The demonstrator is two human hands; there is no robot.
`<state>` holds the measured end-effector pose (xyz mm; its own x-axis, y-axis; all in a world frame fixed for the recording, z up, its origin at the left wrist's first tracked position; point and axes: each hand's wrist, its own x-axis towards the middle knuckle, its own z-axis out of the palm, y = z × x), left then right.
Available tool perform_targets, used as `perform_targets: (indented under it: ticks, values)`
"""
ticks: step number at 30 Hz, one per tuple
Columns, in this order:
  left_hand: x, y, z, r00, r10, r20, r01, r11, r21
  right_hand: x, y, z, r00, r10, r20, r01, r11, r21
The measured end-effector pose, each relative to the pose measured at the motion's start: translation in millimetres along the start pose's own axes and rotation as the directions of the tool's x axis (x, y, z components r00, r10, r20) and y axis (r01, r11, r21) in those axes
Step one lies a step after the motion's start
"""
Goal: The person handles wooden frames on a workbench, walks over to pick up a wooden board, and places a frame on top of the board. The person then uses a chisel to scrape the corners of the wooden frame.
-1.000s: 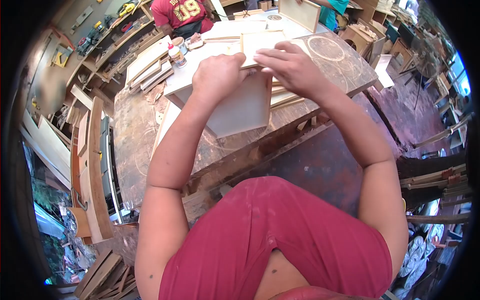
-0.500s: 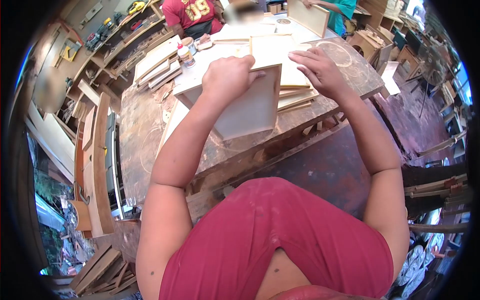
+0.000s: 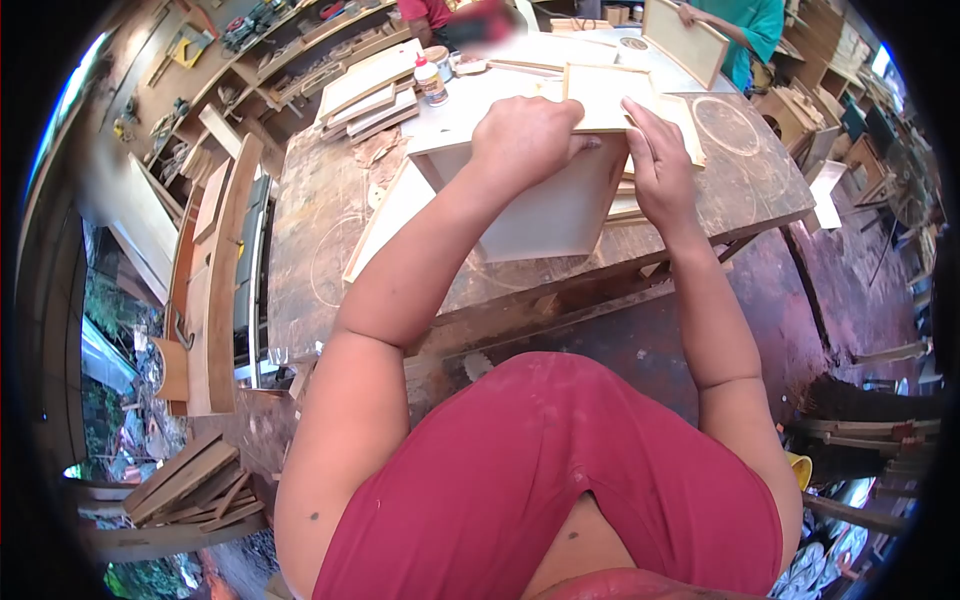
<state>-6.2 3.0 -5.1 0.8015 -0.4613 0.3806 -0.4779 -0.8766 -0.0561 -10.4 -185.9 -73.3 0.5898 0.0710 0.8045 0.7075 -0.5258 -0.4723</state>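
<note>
A shallow wooden frame with a white panel [image 3: 545,220] stands tilted on the workbench [image 3: 315,215]. My left hand [image 3: 528,138] is closed over its top edge, with the thumb on the side facing me. At the frame's upper right corner is my right hand [image 3: 662,170], its fingers stretched out and lying along the edge; it appears to touch the wood without wrapping round it. Behind my hands lies another light framed panel [image 3: 610,88]. More panels, partly hidden, are stacked under and beside the right hand.
A white glue bottle with a red cap [image 3: 430,82] stands next to stacked panels [image 3: 370,100] at the back left. Across the bench, a person in a green top [image 3: 755,35] holds another framed panel [image 3: 685,42]. Wooden boards [image 3: 215,290] stand left of the bench.
My right hand has come in from the right onto the frame's corner. The left hand keeps its hold on the top edge. The whole view has shifted, so the bench appears farther right.
</note>
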Motion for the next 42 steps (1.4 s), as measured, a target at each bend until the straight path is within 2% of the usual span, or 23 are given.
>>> perform_targets:
  ticks: [2, 5, 7, 9, 10, 12, 14, 16, 18, 19, 21, 22, 23, 25, 26, 29, 33, 36, 38, 42]
  values:
    - [0.4, 0.0, -0.7, 1.000, -0.004, 0.021, 0.004, 1.000, 0.001, -7.4, -4.3, -5.7, 0.998, -0.060, -0.001, 0.059, 0.994, -0.089]
    - [-1.0, -2.3, 3.0, 0.999, 0.032, -0.019, -0.032, 0.999, -0.006, -7.4, -3.5, -5.4, 0.999, -0.022, -0.041, 0.022, 1.000, -0.013]
    - [-2.9, 0.1, 2.2, 1.000, 0.021, 0.017, -0.020, 1.000, -0.012, 0.1, -0.7, 0.9, 0.997, 0.000, -0.071, -0.001, 1.000, -0.012]
    - [-3.2, -3.5, -2.0, 0.999, 0.005, 0.035, -0.005, 1.000, -0.010, 7.8, 0.6, 7.3, 0.992, 0.119, 0.046, -0.126, 0.972, 0.196]
    - [-5.5, -6.5, -3.8, 0.999, 0.037, 0.014, -0.036, 0.997, -0.063, 7.7, 0.5, 10.3, 0.985, 0.162, 0.059, -0.172, 0.945, 0.279]
    - [-11.5, -18.2, -5.0, 0.998, 0.057, -0.011, -0.058, 0.992, -0.116, 7.7, -0.1, 7.1, 0.979, 0.182, 0.087, -0.199, 0.944, 0.262]
    - [-24.4, -48.1, -9.5, 0.996, 0.063, -0.065, -0.081, 0.945, -0.317, 8.6, -3.5, 3.2, 0.973, 0.207, 0.103, -0.226, 0.946, 0.231]
    - [-45.6, -83.6, -37.6, 0.971, -0.083, 0.224, 0.156, 0.930, -0.332, 10.1, -3.5, 2.3, 0.972, 0.209, 0.110, -0.230, 0.943, 0.242]
    - [-77.0, -132.7, -22.3, 0.967, -0.110, 0.228, 0.222, 0.803, -0.554, 7.9, -3.4, 2.4, 0.968, 0.223, 0.113, -0.245, 0.939, 0.241]
    - [-83.3, -136.7, -16.0, 0.968, -0.102, 0.229, 0.217, 0.800, -0.560, 9.2, -2.9, 3.7, 0.971, 0.216, 0.106, -0.236, 0.939, 0.250]
    - [-101.0, -137.4, -3.4, 0.985, -0.126, 0.117, 0.159, 0.407, -0.899, 10.2, -3.1, 4.7, 0.973, 0.202, 0.114, -0.225, 0.941, 0.251]
    - [-104.8, -139.5, 8.6, 0.984, -0.111, 0.137, 0.154, 0.163, -0.975, 11.2, -2.3, 4.3, 0.970, 0.211, 0.121, -0.236, 0.940, 0.248]
    - [-107.0, -141.6, 21.0, 0.984, -0.116, 0.136, 0.153, 0.157, -0.976, 11.7, -1.5, 4.5, 0.966, 0.223, 0.128, -0.249, 0.937, 0.245]
    - [-107.5, -143.0, 39.4, 0.985, -0.164, 0.052, 0.013, -0.232, -0.973, 12.6, -0.3, 5.5, 0.968, 0.216, 0.126, -0.241, 0.941, 0.237]
    - [-106.6, -144.2, 45.4, 0.975, -0.211, 0.071, -0.001, -0.323, -0.947, 14.3, -0.1, 6.1, 0.972, 0.208, 0.114, -0.229, 0.946, 0.230]
    - [-99.4, -148.3, 57.5, 0.953, -0.283, 0.109, -0.006, -0.377, -0.926, 17.4, -0.6, 7.4, 0.970, 0.212, 0.115, -0.233, 0.948, 0.216]
    - [-94.0, -147.5, 54.8, 0.938, -0.311, 0.151, 0.032, -0.356, -0.934, 16.1, -2.1, 8.7, 0.976, 0.200, 0.084, -0.214, 0.954, 0.209]
    - [-98.1, -146.5, 61.5, 0.944, -0.305, 0.127, -0.016, -0.426, -0.905, 14.6, -4.2, 7.1, 0.964, 0.245, 0.106, -0.262, 0.943, 0.206]
    - [-102.6, -148.7, 63.0, 0.972, -0.231, 0.035, -0.075, -0.449, -0.891, 14.2, -3.9, 7.2, 0.963, 0.245, 0.112, -0.265, 0.939, 0.218]
    - [-96.8, -158.2, 57.6, 0.970, -0.237, 0.058, -0.030, -0.351, -0.936, 12.3, -4.1, 7.0, 0.967, 0.233, 0.101, -0.250, 0.947, 0.204]
